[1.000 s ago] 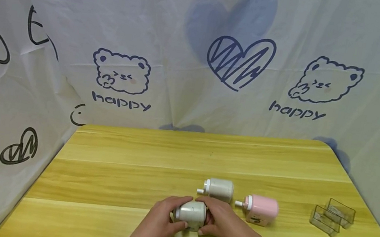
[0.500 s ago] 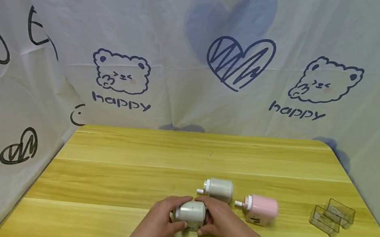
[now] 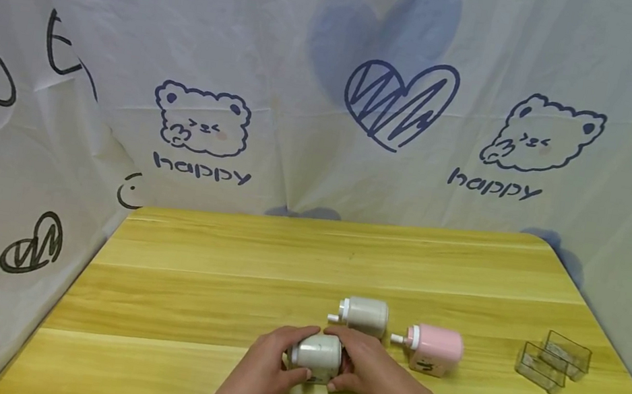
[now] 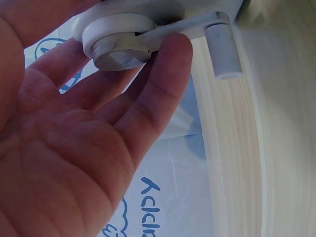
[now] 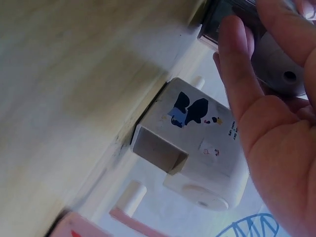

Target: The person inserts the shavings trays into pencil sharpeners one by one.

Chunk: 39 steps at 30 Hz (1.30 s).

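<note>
Between both hands, low in the middle of the head view, is a grey-white hand-crank pencil sharpener. My left hand grips its crank end, thumb in front and fingers behind. The left wrist view shows a finger against the crank arm, beside the white crank knob. My right hand grips the opposite end. In the right wrist view its fingers lie along a dark see-through shavings drawer at the sharpener's base, near the pencil hole. The palms hide much of the sharpener.
Just behind the hands stands a second grey-white sharpener, its drawer slot open. A pink sharpener is right of it. Farther right lie two see-through drawers. A printed white cloth hangs behind the wooden table.
</note>
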Available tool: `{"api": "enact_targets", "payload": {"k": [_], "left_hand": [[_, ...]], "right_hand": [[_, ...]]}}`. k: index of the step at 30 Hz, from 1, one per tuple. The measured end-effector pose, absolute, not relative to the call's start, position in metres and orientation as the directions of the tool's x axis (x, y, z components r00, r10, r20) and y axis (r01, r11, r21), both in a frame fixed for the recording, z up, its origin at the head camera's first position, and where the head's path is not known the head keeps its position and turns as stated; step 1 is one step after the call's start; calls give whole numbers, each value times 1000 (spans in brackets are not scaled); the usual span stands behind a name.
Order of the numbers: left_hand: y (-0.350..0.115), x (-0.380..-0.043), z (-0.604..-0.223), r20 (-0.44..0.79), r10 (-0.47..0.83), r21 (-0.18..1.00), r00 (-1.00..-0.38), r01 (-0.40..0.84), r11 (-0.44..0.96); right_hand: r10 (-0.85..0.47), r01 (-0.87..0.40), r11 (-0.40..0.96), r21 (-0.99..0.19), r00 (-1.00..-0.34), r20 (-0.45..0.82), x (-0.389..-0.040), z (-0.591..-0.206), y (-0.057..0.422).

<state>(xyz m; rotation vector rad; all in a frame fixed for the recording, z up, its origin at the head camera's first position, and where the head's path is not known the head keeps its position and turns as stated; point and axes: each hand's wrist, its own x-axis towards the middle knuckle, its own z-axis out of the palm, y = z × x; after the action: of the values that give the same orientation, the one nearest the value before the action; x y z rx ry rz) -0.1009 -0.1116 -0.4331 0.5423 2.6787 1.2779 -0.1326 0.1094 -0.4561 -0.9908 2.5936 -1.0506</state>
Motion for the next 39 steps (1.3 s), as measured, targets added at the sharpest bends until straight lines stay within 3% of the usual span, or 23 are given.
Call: {"api": "enact_targets", "payload": {"k": [12, 20, 25, 35, 39], "left_hand": [[-112, -101, -433, 40, 373, 770, -927, 267, 579], [-111, -101, -434, 99, 378, 727, -920, 326, 604], [-111, -99, -437, 149, 313, 698, -938, 324, 639], [-120, -102, -441, 267, 126, 662, -956, 276, 697], [-120, -103, -442, 233, 122, 671, -965, 250, 698]], "right_hand": [[-636, -502, 528, -685, -768, 73, -133, -456, 108], [-626, -425, 482, -766, -779, 38, -128, -455, 114], [-609, -414, 498, -762, -792, 33, -120, -450, 127], [-597, -562, 426, -709, -763, 247, -108, -427, 178], [-480, -563, 477, -675, -810, 337, -105, -421, 209]]}}
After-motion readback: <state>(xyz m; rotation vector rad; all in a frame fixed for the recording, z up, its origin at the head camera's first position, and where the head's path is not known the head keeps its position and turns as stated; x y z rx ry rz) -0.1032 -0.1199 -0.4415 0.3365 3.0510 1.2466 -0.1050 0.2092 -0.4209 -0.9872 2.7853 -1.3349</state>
